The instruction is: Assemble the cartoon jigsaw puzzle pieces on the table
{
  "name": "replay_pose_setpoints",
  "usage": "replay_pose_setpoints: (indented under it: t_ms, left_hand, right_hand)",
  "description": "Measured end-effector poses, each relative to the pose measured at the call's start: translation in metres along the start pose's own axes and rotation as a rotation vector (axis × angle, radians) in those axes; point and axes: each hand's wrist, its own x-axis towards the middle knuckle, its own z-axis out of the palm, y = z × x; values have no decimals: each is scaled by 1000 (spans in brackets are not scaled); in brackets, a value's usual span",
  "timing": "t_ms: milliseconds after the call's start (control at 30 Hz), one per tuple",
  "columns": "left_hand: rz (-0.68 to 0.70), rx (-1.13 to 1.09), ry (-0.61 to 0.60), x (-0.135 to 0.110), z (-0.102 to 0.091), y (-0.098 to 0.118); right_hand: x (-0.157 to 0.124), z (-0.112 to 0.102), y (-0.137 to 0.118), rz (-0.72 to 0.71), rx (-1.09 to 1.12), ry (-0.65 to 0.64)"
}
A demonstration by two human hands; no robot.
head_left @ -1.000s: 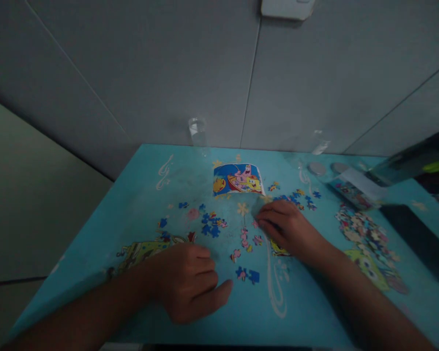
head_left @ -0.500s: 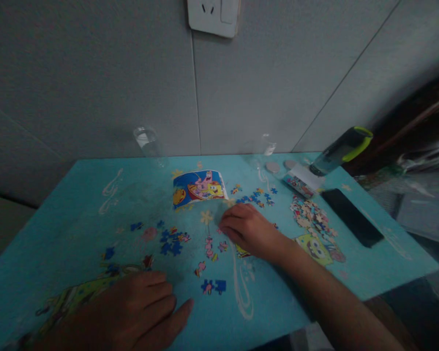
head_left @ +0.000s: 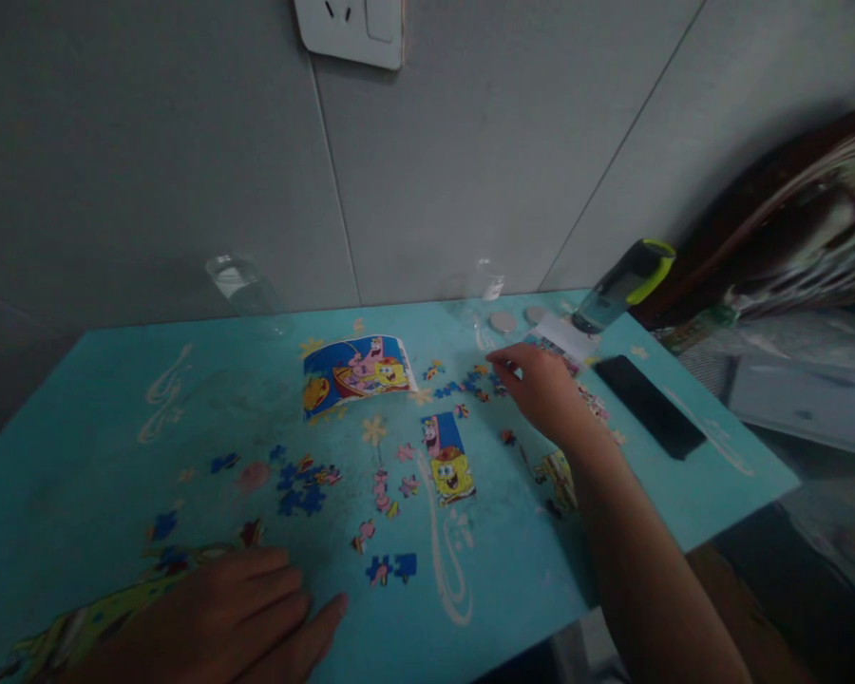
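Observation:
My left hand (head_left: 235, 617) lies palm down at the near left of the table, its fingers stretched out and holding nothing. My right hand (head_left: 538, 385) hovers over a cluster of blue puzzle pieces (head_left: 476, 382) at the back right, thumb and forefinger slightly apart; I see nothing held between them. An assembled puzzle section (head_left: 447, 458) with a pink and a yellow cartoon figure lies mid-table. Behind it rests a picture sheet (head_left: 356, 375) showing the same figures. Loose pink pieces (head_left: 381, 492), blue pieces (head_left: 303, 489) and a small blue joined group (head_left: 405, 567) are scattered to the left.
A black phone (head_left: 648, 407) lies on the right, with a mixed pile of pieces (head_left: 593, 401) partly behind my hand. Toward the wall stand a dark bottle (head_left: 617, 290) with a lime strap and two clear containers. Round lids (head_left: 503, 322) lie near a small card packet (head_left: 562, 337).
My right hand has moved away from the assembled section, back and to the right, over the blue pieces. The section is uncovered. The view has shifted right; my left hand stays resting.

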Motion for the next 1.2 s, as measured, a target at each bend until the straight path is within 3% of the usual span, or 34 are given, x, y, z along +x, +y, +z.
replay_pose_setpoints:
  t_ms: [200,400,600,900,1200]
  left_hand:
    - [-23,-34,29,-1,4,-2]
    - [-7,-32,50,6,-1,-4]
    - [-51,-105,54,26,-14,-4]
    - [-56,-134,27,41,-22,-5]
    - [-43,-157,2,49,-27,-7]
  right_hand:
    - [2,12,11,26,-15,-137]
    - [1,23,3,-155,25,-222]
    - [3,23,10,-79,-102,-195]
    - [4,36,5,-190,13,-207]
    - [4,30,-1,-154,52,-240]
